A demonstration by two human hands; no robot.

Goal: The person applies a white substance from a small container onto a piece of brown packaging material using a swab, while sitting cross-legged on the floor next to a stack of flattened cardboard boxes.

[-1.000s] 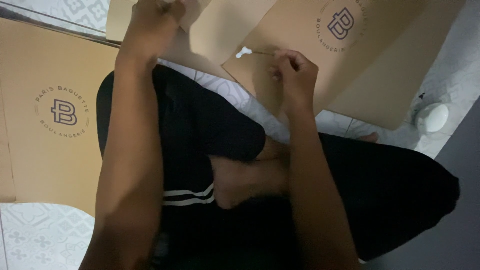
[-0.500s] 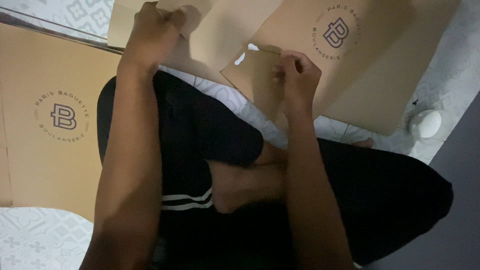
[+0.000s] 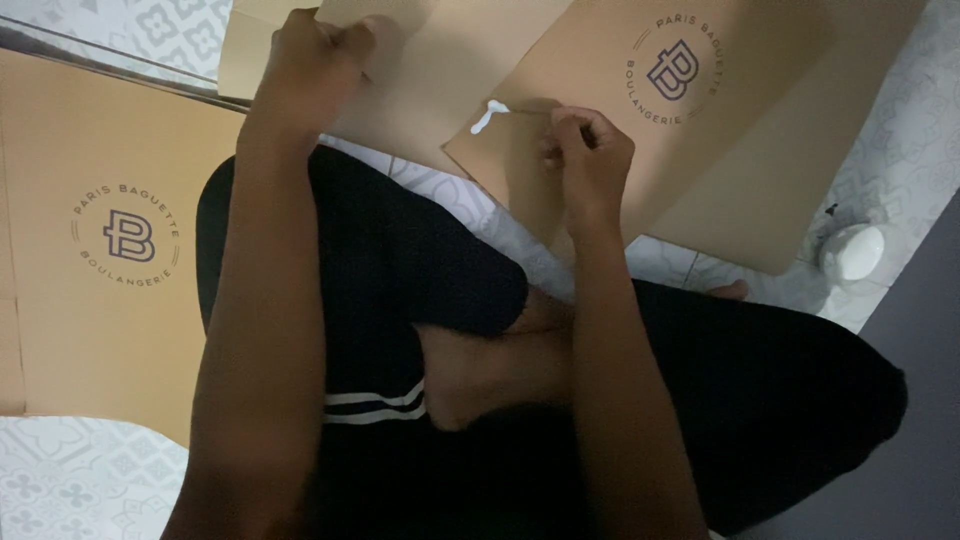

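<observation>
Head view, first speaker: What do the hands hold?

Second: At twelve o'clock the left hand [image 3: 310, 60] is closed on the edge of a flat tan cardboard sheet with a round printed emblem [image 3: 640, 110]. The right hand [image 3: 590, 150] pinches something small over the sheet's corner flap; what it is, I cannot tell.

First: How far along?

Second: One short white bead of glue [image 3: 488, 116] lies on the flap; the rest looks bare. A round white pot [image 3: 850, 250] sits at three o'clock.
</observation>
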